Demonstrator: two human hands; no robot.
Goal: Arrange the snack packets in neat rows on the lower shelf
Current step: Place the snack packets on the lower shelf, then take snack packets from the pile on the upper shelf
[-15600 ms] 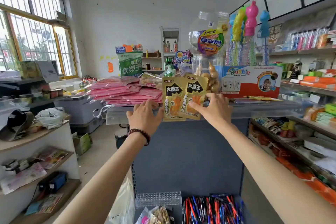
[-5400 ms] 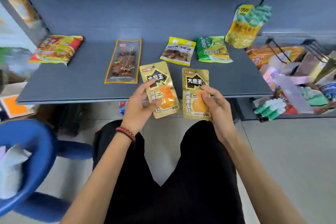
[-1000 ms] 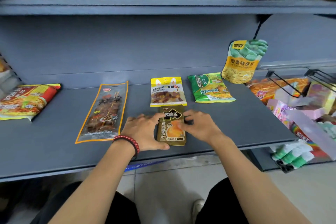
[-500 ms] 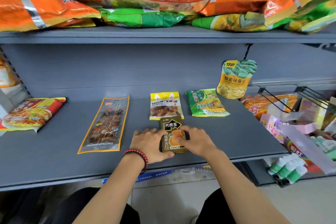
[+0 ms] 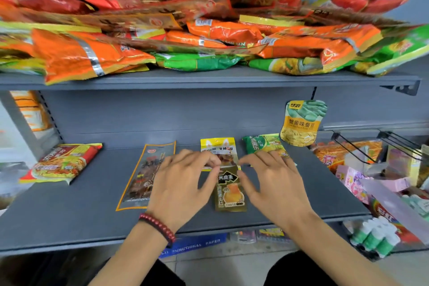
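Shelf (image 5: 69, 211), lower centre of the frame: a gold packet (image 5: 229, 193) lies flat on it, just in front of a yellow packet (image 5: 218, 146). Left hand (image 5: 183, 183) and right hand (image 5: 276, 183) flank it, fingers loosely spread, gripping nothing, thumbs at its side edges.

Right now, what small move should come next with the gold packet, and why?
Probably nudge the gold packet toward the front edge of the shelf: its top seems to meet the yellow packet behind it. The left hand and right hand flank it, open and holding nothing.
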